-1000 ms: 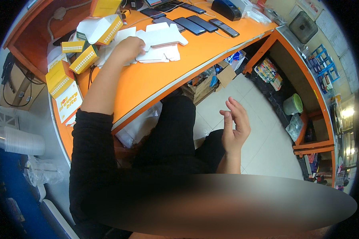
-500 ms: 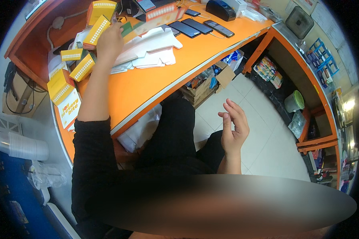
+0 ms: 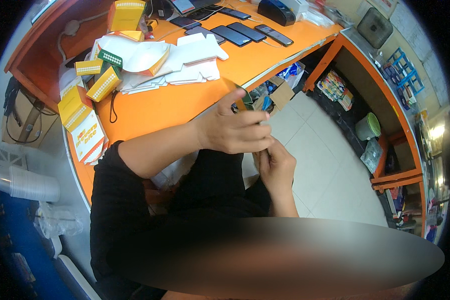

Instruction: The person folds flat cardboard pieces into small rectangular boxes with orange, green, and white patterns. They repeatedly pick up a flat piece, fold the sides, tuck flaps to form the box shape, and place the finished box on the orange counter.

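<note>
Head view: I am seeing both hands meeting above the lap, just off the orange table [image 3: 185,102] edge. The left hand [image 3: 237,132] is pinching a small flat card piece [image 3: 245,94], mostly hidden, between its fingers. The right hand [image 3: 275,167] is touching it from below; I cannot tell its grasp. White flat cartons [image 3: 185,67] and yellow boxes [image 3: 82,112] are lying on the table.

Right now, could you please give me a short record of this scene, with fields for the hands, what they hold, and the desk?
left hand: raised in front of the desk edge, fingers closed on a small flat item
right hand: just below the left, touching it
item: greenish corner shows above the left fingers; the rest is hidden
desk: orange
flat cartons: white pile, unfolded, on the desk
boxes: yellow, at the desk's left end
phones: dark row at the far edge
floor: pale tiles
</note>
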The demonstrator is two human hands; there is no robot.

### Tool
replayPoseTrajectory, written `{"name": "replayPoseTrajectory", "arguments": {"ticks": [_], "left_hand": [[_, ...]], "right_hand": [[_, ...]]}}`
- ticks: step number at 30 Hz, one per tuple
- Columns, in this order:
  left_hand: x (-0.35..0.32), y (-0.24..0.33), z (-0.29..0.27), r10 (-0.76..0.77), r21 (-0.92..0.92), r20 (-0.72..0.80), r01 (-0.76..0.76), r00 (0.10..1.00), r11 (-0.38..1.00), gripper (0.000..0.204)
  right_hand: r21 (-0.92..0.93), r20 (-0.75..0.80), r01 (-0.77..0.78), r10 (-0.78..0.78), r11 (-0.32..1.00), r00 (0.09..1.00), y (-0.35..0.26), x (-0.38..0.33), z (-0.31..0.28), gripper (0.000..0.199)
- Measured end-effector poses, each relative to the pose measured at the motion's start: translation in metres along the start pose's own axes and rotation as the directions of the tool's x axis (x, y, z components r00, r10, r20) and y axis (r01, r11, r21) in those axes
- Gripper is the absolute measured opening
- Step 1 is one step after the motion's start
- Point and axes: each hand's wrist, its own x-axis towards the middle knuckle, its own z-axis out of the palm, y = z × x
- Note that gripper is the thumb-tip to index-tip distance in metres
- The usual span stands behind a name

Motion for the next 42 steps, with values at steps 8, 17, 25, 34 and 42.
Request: {"name": "replayPoseTrajectory", "arguments": {"ticks": [8, 17, 25, 34, 42], "left_hand": [[0.013, 0.024, -0.006, -0.497, -0.645, 0.685, 0.761, 0.533, -0.072, 0.096], [0.015, 0.030, -0.006, -0.233, -0.322, 0.457, 0.403, 0.859, 0.857, 0.058], [0.016, 0.021, -0.017, -0.525, -0.650, 0.288, 0.566, 0.801, 0.507, 0.020], [0.020, 0.026, -0.013, -0.655, -0.747, 0.318, 0.607, 0.685, 0.272, 0.018], [0.017, 0.029, -0.013, -0.641, -0.810, 0.334, 0.559, 0.691, 0.180, 0.014]], "right_hand": [[-0.020, -0.055, 0.045, -0.046, 0.999, 0.997, 0.001, 0.000, 0.000, 0.060], [0.860, -0.097, -0.072, 0.299, 0.506, 0.949, -0.006, 0.000, -0.006, 0.053], [0.879, -0.224, 0.003, 0.408, 0.476, 0.885, -0.001, 0.005, -0.011, 0.010], [0.611, -0.218, -0.074, 0.257, 0.788, 0.942, -0.011, 0.005, 0.007, 0.010], [0.722, -0.163, -0.104, 0.315, 0.684, 0.935, -0.010, 0.005, 0.000, 0.014]]}}
